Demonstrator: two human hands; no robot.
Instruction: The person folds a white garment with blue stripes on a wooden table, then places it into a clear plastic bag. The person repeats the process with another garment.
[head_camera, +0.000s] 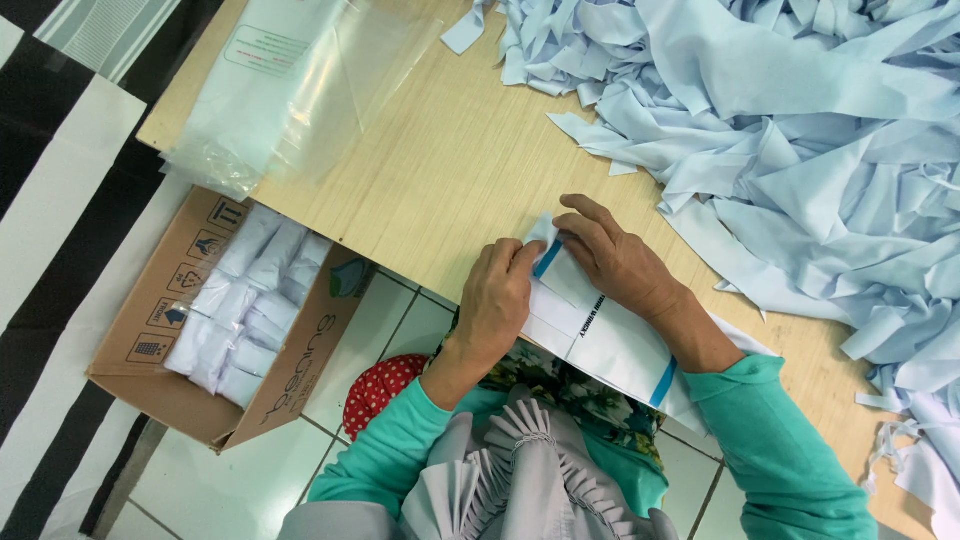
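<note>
Both hands press together on a folded white packet (590, 330): the left hand (497, 300) pinches its end, the right hand (612, 258) flattens it. A cardboard box (290, 385) at nine o'clock already holds many bagged bundles (245, 305), while a big heap of pale blue fabric strips (800, 150) at two o'clock remains unpacked.

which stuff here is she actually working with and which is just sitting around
In hand:
- left hand and right hand, both pressing on the white folded packet with blue stripes at the table edge

Lying about:
- heap of pale blue cloth strips on the table
- clear plastic bags at the table corner
- cardboard box of wrapped white bundles on the floor
</note>
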